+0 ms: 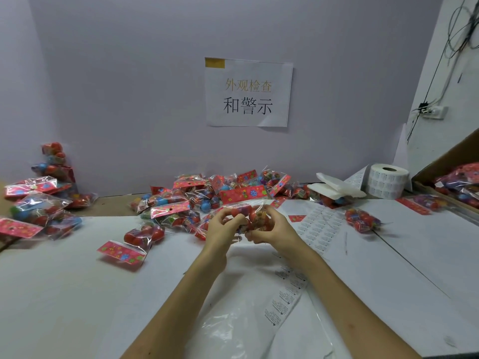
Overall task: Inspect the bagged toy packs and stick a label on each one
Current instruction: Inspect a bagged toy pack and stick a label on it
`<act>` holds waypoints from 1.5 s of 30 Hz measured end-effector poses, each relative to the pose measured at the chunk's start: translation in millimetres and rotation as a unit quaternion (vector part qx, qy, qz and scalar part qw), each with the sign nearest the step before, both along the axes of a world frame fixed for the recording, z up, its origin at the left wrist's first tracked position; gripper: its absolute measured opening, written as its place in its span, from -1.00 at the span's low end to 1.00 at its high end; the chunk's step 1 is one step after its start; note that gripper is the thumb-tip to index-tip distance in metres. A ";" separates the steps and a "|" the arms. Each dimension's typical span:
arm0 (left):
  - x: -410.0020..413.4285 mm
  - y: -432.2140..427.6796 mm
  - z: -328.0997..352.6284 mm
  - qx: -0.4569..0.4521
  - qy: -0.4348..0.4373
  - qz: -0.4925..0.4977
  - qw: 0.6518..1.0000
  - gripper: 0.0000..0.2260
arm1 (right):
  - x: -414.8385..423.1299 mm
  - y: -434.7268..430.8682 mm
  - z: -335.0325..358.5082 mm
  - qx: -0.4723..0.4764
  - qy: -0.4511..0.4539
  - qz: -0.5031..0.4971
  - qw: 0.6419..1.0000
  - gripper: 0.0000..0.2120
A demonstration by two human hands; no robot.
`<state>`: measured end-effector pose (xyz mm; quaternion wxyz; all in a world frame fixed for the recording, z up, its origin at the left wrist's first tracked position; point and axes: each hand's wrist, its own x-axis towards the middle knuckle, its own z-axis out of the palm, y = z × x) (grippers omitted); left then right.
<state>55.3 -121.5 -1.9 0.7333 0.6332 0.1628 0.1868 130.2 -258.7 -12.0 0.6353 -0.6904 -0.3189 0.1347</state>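
**Both hands grip one toy pack, header card uppermost**

The held toy pack (247,212) runs lengthwise away from the person. Its red, flower-printed header card (243,194) is at the far, upper end, tilted toward the wall, and its bulging bottom end sits low between the hands. It is a clear, crinkled bag stuffed with round red toys. The left hand (222,229) and right hand (273,225) hold it from either side just above the tabletop (64,294), with their fingers curled round the bag's lower part. Directly behind it lies a heap of similar packs (186,200). A sheet of small white labels (320,224) lies on the tabletop just right of the right hand, and a label roll (387,182) stands farther back.
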 end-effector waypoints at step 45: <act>1.4 3.4 -4.2 0.029 -0.030 0.053 0.998 -0.85 | 1.8 -5.4 9.2 0.008 0.026 -0.043 0.999 -0.84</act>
